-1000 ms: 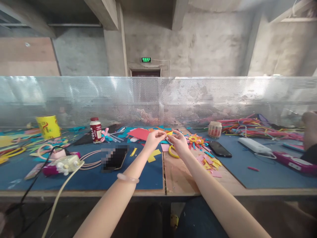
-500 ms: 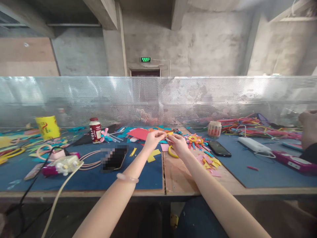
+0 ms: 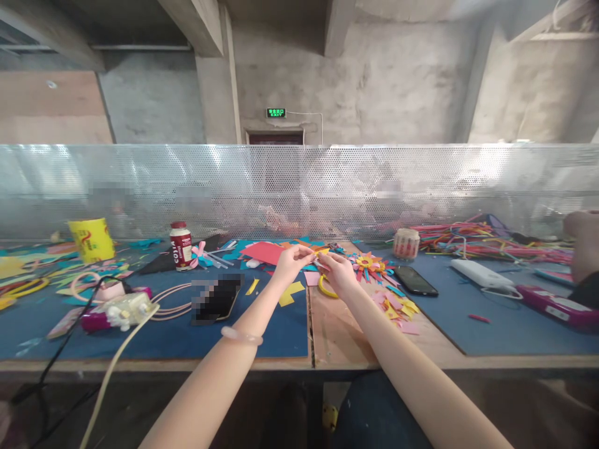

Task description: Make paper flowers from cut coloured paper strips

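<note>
My left hand [image 3: 296, 262] and my right hand [image 3: 337, 272] meet above the table, fingertips pinched close together. Between them is a small piece of yellow paper [image 3: 322, 252], mostly hidden by the fingers. A yellow ring-shaped thing [image 3: 326, 288] shows just below my right hand; whether the hand touches it I cannot tell. Behind my left hand lies red paper [image 3: 264, 252], with yellow paper pieces [image 3: 291, 294] in front of it. Right of my right hand are layered paper flowers [image 3: 367, 267] and a heap of pink and yellow paper pieces [image 3: 397, 305].
At left stand a yellow tub [image 3: 92, 241], a red-capped bottle [image 3: 180, 247] and a glue gun with a cable [image 3: 122, 310]. Phones [image 3: 415, 280] lie on both sides. A jar [image 3: 406, 244], a white power strip [image 3: 482, 274] and another person's hand [image 3: 580, 243] are at right.
My hands stay in nearly the same place, fingertips shifting only slightly around the yellow paper. The view has moved a tiny bit.
</note>
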